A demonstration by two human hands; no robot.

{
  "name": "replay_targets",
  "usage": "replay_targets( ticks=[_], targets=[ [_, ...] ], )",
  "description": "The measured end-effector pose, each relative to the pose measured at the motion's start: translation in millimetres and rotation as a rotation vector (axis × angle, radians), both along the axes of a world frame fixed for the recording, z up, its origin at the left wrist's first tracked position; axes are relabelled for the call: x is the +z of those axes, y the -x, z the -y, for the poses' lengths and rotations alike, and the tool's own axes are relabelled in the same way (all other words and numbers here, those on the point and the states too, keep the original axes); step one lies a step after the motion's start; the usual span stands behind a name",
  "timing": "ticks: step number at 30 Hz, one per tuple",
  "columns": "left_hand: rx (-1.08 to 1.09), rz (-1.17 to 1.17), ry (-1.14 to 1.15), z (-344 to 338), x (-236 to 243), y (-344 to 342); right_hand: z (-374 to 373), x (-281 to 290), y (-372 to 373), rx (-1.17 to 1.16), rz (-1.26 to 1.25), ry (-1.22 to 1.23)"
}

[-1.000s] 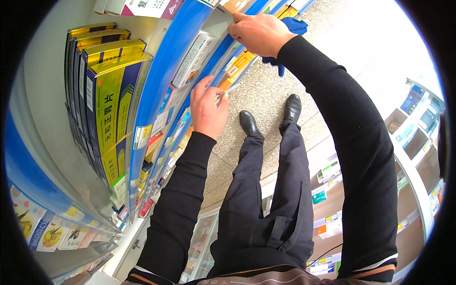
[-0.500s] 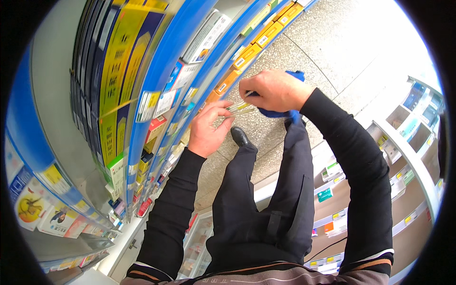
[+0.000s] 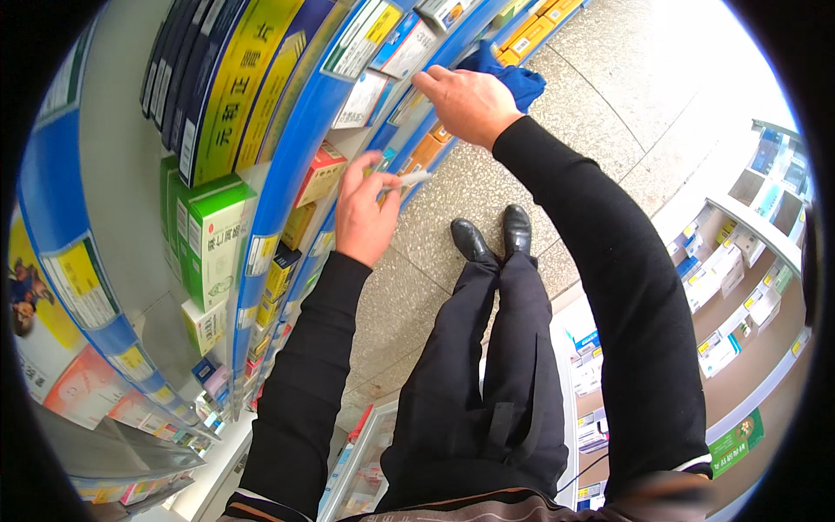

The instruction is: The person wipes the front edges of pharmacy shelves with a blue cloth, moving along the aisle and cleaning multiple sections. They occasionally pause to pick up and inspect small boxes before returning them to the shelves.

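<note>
My left hand (image 3: 370,213) is beside the shelf front with fingers bent, pinching a thin pale strip (image 3: 414,178) that points out over the floor. It looks like a shelf label, though its face is turned away. Higher up and to the right, my right hand (image 3: 470,104) is closed on a bunched blue cloth (image 3: 519,84) at a blue shelf edge (image 3: 396,126). The fingertips of that hand are close to the shelf front, and part of the cloth is hidden behind the hand.
Shelves on the left hold a yellow and dark blue box (image 3: 248,91), green-and-white boxes (image 3: 217,239), a red box (image 3: 320,172) and orange boxes (image 3: 424,154). Price labels (image 3: 363,39) line their edges. Curved shelves with small boxes (image 3: 718,270) stand on the right, across a speckled floor (image 3: 435,261).
My hands have come apart. The right hand with the blue cloth has moved up and left to the shelf edge; the left keeps a pale strip. My feet are now close together.
</note>
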State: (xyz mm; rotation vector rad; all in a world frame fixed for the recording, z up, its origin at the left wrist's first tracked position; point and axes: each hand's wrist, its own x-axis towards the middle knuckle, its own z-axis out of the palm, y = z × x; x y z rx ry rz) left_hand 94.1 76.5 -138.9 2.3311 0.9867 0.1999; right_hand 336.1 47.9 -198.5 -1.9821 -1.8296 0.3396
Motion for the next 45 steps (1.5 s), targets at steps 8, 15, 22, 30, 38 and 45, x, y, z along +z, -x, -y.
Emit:
replay_targets(
  ticks=[8,15,22,30,38,45],
  targets=[
    [0.114,-0.108,-0.149,7.8,-30.6,-14.1,-4.1,-8.0,3.6,-0.05,0.118,-0.061],
    [0.124,-0.084,-0.16,16.4,-31.0,-18.2,-11.2,2.1,1.4,0.044,0.092,-0.006],
    [0.16,0.001,-0.074,7.5,-26.9,-5.0,-0.8,2.7,-7.4,0.099,-0.085,-0.196],
    [-0.006,0.029,-0.047,14.6,-17.8,23.5,26.6,-6.7,11.7,-0.048,-0.129,-0.255],
    [0.138,-0.011,-0.141,6.7,-39.3,-6.8,0.1,-22.2,-0.7,-0.03,0.16,-0.108],
    [0.037,-0.148,-0.187,18.2,-31.4,-4.2,-10.3,-9.2,-0.5,0.006,0.2,-0.026]
  ],
)
